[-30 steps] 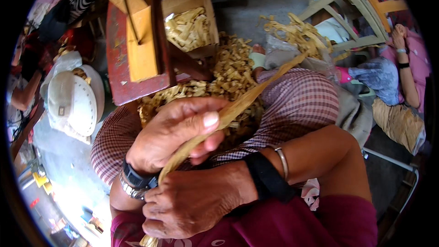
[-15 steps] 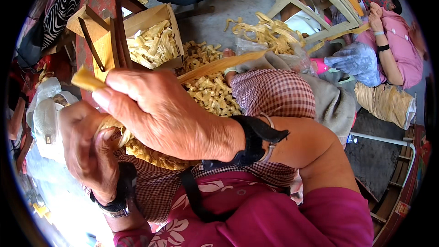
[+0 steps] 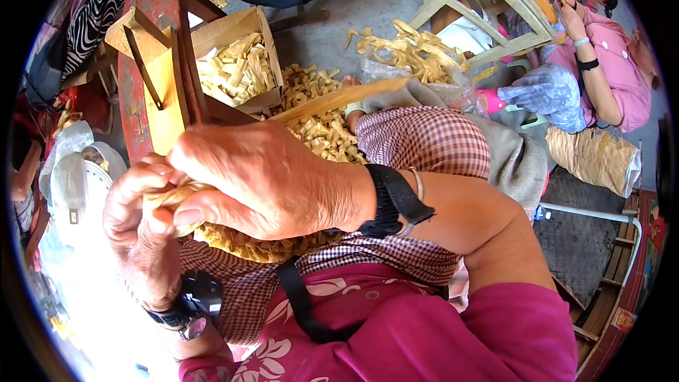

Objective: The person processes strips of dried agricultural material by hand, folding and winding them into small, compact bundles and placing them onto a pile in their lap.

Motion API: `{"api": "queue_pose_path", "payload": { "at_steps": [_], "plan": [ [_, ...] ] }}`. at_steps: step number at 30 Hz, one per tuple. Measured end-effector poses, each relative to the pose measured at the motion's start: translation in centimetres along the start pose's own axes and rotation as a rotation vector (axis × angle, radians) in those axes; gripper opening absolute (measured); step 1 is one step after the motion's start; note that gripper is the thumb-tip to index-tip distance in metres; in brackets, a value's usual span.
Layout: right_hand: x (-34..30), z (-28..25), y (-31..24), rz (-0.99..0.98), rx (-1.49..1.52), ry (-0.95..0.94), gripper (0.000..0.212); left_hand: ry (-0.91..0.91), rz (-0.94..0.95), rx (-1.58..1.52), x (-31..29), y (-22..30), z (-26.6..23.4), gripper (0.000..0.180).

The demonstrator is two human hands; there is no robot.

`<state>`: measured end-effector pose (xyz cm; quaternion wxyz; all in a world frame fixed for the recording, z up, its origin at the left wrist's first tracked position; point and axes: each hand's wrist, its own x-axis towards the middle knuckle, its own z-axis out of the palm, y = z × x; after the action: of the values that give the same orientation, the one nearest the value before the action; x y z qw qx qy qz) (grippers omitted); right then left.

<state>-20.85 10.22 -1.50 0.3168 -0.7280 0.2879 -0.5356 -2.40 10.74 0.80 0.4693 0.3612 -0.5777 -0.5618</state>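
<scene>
My right hand [image 3: 276, 180] crosses in front of my left hand [image 3: 141, 216], and the fingertips of both meet. They pinch the twisted end of a braid of yellow plant strips [image 3: 244, 242], perhaps husk. Its coiled, scalloped length hangs below my right hand, over the checked cloth [image 3: 417, 138] on my lap. Both hands are closed on the braid; my right palm hides part of it. Black bands circle both wrists.
Ahead stands a cardboard box [image 3: 272, 49] of cut strips, with more strip pieces [image 3: 325, 134] heaped beside it. A wooden board with a dark blade [image 3: 145, 67] sits on a red bench [image 3: 148, 0]. A person in pink [image 3: 608, 64] works at right, near a wooden stool [image 3: 488, 10].
My right hand has come down to my left fingers; the strip end that stuck up from its pinch no longer shows. The person at right has raised their hands.
</scene>
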Motion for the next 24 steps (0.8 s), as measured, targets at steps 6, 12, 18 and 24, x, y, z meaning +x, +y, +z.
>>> {"api": "queue_pose_path", "payload": {
  "at_steps": [6,12,18,24],
  "plan": [
    [-0.5,-1.0,0.4,0.089,0.048,-0.06,0.024,-0.147,-0.117,-0.19,-0.3,-0.1,0.7,0.045],
    [-0.4,0.5,0.7,0.181,0.232,0.087,0.019,-0.04,0.323,0.549,0.9,-0.4,3.4,0.052],
    [0.0,1.9,1.1,0.158,0.396,0.147,0.019,-0.034,-0.037,0.049,0.4,-1.1,2.5,0.051],
    [-0.9,-0.9,0.5,0.38,0.36,-0.065,0.047,-0.154,-0.209,-0.066,-0.1,-1.2,1.1,0.061]
  ]
}}
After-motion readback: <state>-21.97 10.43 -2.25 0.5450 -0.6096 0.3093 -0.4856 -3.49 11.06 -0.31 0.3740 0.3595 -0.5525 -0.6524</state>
